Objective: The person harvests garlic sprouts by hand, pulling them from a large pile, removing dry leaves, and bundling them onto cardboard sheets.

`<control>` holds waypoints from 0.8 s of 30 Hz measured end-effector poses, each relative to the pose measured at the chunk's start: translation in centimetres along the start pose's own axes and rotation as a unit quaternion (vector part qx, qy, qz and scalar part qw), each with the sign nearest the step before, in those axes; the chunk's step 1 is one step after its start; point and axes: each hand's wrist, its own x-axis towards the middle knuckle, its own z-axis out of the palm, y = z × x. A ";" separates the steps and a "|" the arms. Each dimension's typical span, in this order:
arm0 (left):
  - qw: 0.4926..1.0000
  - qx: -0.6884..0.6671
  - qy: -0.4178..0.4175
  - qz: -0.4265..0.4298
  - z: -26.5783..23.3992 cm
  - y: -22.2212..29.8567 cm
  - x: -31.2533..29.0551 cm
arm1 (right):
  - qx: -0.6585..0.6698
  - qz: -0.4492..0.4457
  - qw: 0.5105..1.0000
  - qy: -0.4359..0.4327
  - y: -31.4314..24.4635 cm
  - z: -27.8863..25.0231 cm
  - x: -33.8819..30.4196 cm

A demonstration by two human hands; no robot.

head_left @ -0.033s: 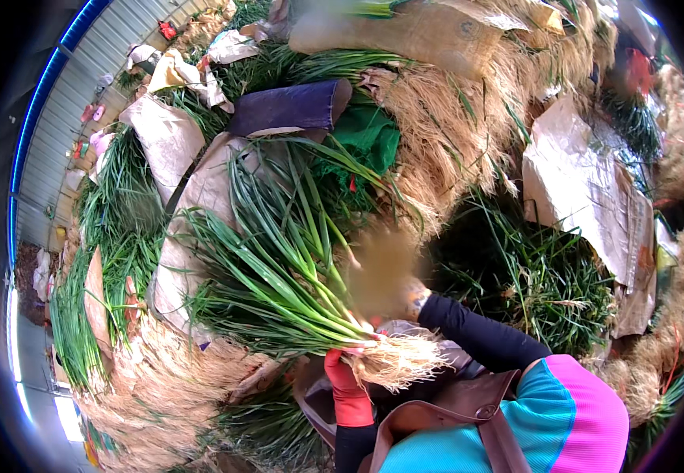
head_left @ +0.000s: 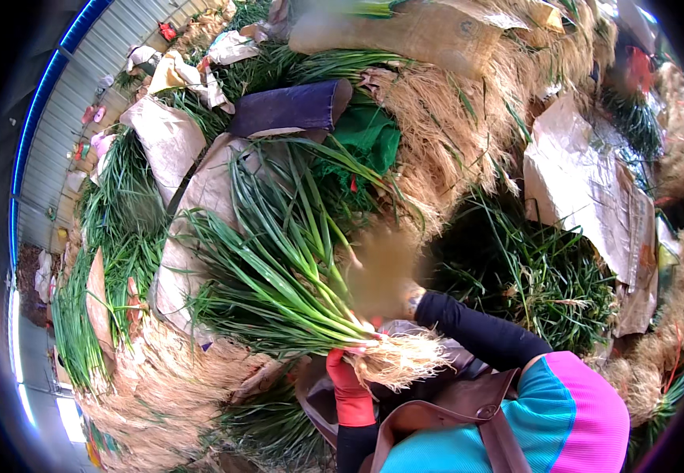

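A bunch of green onions (head_left: pixel 302 280) lies slanted in front of me, its long leaves fanning to the upper left and its pale stringy roots (head_left: pixel 405 359) toward my body. My left hand (head_left: pixel 345 377), in an orange-red glove, is closed around the stems just above the roots. From the right comes my right hand (head_left: pixel 411 301), with a black sleeve and a patterned cuff. A brown blurred smear covers most of it beside the stems, so its fingers cannot be made out. I wear a brown apron (head_left: pixel 444 414).
Heaps of green onions with tan roots (head_left: pixel 444 134) surround me. A dark purple roll (head_left: pixel 287 109) and a green cloth (head_left: pixel 367 138) lie beyond the bunch. Pale sacking (head_left: pixel 574 177) covers part of the right heap, above loose green leaves (head_left: pixel 547 284). A corrugated wall (head_left: pixel 90 59) stands far left.
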 end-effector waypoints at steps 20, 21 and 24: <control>0.960 -0.263 -0.067 0.063 3.2 -0.4 2.3 | 0.369 -0.041 0.928 -0.015 5.1 -0.4 1.7; 0.893 -0.447 -0.040 0.020 3.4 -0.3 2.2 | 0.402 -0.019 0.911 -0.090 4.3 -0.9 0.1; 0.980 -0.189 -0.025 0.065 0.1 -1.1 3.4 | 0.315 -0.057 0.944 -0.081 4.3 -0.3 -1.2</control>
